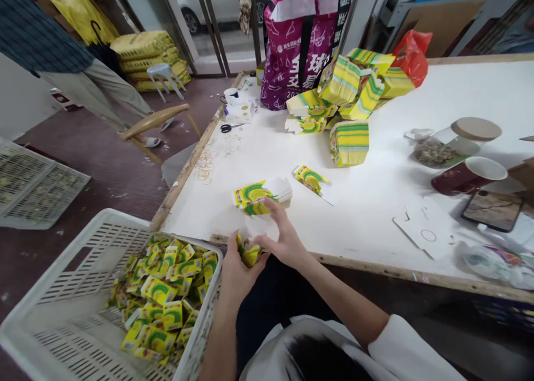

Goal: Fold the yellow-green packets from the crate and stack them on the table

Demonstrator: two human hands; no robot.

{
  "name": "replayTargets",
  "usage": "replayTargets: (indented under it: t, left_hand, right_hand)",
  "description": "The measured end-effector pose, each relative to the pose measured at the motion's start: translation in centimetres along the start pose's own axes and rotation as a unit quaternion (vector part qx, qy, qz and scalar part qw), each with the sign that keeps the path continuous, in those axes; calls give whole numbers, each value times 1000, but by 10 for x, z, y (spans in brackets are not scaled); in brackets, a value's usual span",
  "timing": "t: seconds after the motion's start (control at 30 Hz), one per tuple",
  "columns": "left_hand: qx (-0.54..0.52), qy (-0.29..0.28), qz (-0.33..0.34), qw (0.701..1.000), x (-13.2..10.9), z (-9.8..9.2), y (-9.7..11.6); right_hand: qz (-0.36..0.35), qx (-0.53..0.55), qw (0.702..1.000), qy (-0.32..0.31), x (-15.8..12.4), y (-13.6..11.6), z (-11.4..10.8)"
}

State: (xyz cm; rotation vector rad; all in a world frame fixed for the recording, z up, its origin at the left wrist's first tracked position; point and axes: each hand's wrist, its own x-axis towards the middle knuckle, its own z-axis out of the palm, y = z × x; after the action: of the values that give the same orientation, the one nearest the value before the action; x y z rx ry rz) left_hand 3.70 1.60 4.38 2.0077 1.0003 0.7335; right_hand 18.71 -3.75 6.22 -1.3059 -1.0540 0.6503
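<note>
My left hand [240, 272] is closed around a small yellow-and-green carton [250, 254] at the table's front edge. The carton's upper end looks open, showing a white inside. My right hand [287, 239] reaches in from the right with thumb and index finger spread apart; its thumb is at the carton, and whether it touches cannot be made out. Just beyond the fingers lies a stack of flat cartons [254, 194] with white flaps. A single flattened carton [311, 179] rests farther right on the white table [367, 214].
Left of my legs stands a white plastic crate [104, 225] holding many filled cartons [158, 289]. Bundled cartons [349, 142] pile up before a purple bag [287, 53]. Scissors [227, 128], rubber bands [204, 167], a jar [442, 147], a mug [454, 178] and a phone [492, 209] lie around. A person [54, 41] stands back left.
</note>
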Motion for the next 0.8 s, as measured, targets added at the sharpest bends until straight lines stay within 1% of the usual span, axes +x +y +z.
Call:
replayTargets:
  t: [0.03, 0.07, 0.1, 0.17, 0.2, 0.27, 0.3, 0.37, 0.4, 0.47, 0.5, 0.53, 0.57, 0.6, 0.63, 0.67, 0.8]
  left_hand:
    - [9, 10, 27, 1000, -1, 3, 1]
    - [21, 14, 57, 998, -3, 5, 2]
    - [32, 15, 87, 996, -3, 6, 3]
    - [47, 17, 139, 989, -4, 6, 4]
    - [47, 22, 153, 987, -4, 5, 4]
    - [38, 19, 142, 989, -4, 4, 3]
    - [34, 7, 121, 992, -4, 3, 2]
    - [29, -18, 81, 996, -4, 6, -3]
    - [29, -16, 76, 997, -5, 8, -6]
    - [31, 25, 95, 995, -5, 14, -13]
    - [34, 48, 107, 993, -5, 16, -16]
    - [40, 66, 111, 991, -6, 17, -18]
    - [49, 71, 106, 991, -5, 16, -19]
    - [52, 65, 94, 992, -5, 14, -20]
    - [50, 49, 81, 994, -5, 11, -20]
    - [46, 32, 69, 996, -4, 6, -20]
    - [45, -24, 53, 997, -1, -15, -17]
  right_hand:
    - [57, 71, 995, -33, 0, 4, 2]
    - [111, 135, 981, -80, -1, 8, 3]
    - [156, 188, 961, -129, -1, 12, 5]
    - [209, 245, 925, -202, -2, 17, 5]
    - [217, 254, 918, -216, -2, 18, 5]
    - [200, 246, 925, -210, -4, 19, 4]
    - [176, 226, 936, -205, -5, 18, 3]
    - [108, 153, 960, -208, -7, 14, 1]
    - [68, 104, 968, -217, -8, 12, 1]
    - [2, 12, 973, -230, -10, 10, 1]
    - [-16, -19, 976, -218, -10, 10, 1]
    - [-26, -41, 980, -193, -10, 10, 1]
    - [-32, -56, 984, -167, -10, 12, 1]
    - [-36, -69, 986, -150, -9, 13, 0]
    - [-41, -82, 985, -148, -8, 15, -2]
    - [-43, -97, 981, -164, -6, 16, -5]
    - [-25, -155, 946, -283, 2, 13, -20]
